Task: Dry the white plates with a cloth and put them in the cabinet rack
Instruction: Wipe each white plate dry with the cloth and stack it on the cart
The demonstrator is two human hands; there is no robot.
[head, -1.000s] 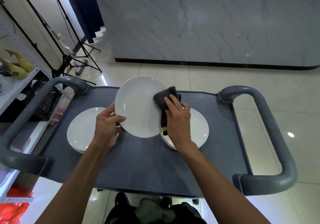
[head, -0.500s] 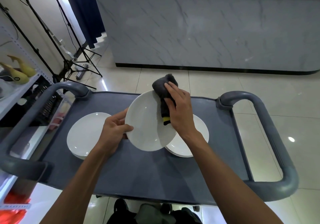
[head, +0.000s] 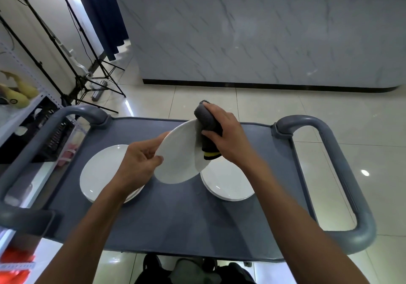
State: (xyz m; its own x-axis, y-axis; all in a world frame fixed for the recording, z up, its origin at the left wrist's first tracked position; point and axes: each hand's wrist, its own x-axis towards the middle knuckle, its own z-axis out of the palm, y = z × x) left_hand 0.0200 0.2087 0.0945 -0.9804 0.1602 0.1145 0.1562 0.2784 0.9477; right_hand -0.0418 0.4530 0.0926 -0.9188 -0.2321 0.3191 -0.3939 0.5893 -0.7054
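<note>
Left grip (head: 140,163) pinches tilted white plate (head: 178,156) at its left rim, above cart surface (head: 175,217). Right grip (head: 224,134) squeezes grey cloth (head: 207,125) on plate's far-right edge, w/ two plates left (head: 98,174) & right (head: 226,184) below.

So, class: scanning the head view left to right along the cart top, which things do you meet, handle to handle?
Left cart handle → left plate on the cart → left hand → held plate → dark cloth → right hand → right cart handle.
</note>
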